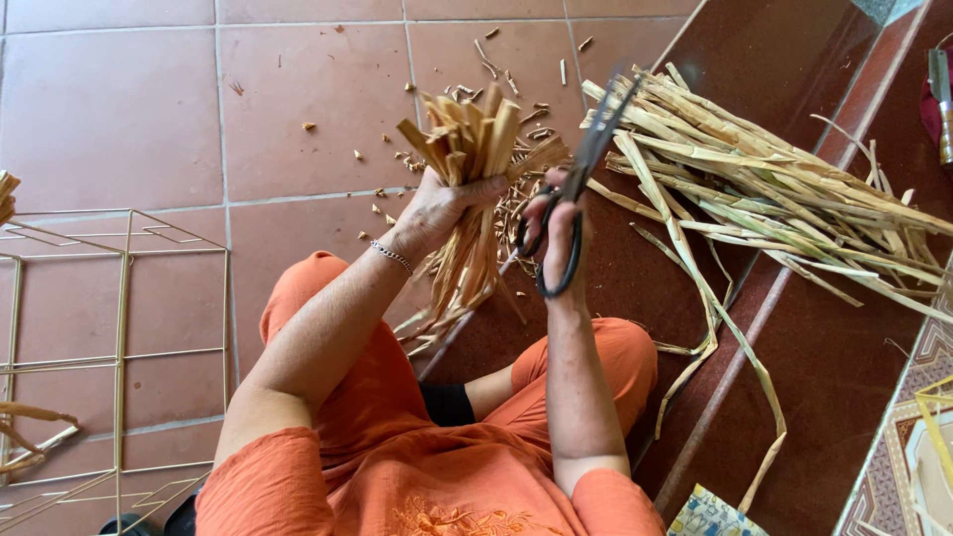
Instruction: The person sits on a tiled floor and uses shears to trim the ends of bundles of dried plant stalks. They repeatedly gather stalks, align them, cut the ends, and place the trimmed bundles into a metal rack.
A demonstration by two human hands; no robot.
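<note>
Above the lap: both hands raised over the red tiled floor point(119, 109).
Left hand point(433, 210): fist closed round a bundle of tan dried leaf strips point(467, 149), cut ends fanned upward.
Right hand point(558, 228): fingers through the loops of black-handled steel scissors point(581, 184), blades parted, just beside the bundle.
Surroundings: loose pile of pale dried leaves point(774, 189) on the dark red step point(784, 50); trimmings point(506, 69) scattered; gold wire frame point(119, 347) well apart.
Risk: blades near the left fingers, likely nick if the bundle slips; uneven ends if the grip loosens.
</note>
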